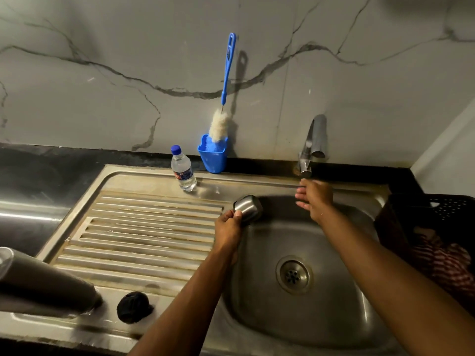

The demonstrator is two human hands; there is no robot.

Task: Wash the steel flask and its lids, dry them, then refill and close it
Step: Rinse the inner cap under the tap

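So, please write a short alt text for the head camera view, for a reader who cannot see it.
Over a steel sink, the left hand holds a steel cup lid while the open right hand reaches under the tap. A water bottle and a blue bottle brush in its holder stand behind the draining board; the flask lies at lower left.

Sink basin (334,317) open, tap (312,145) overhanging rear, basket (411,209) crowding right
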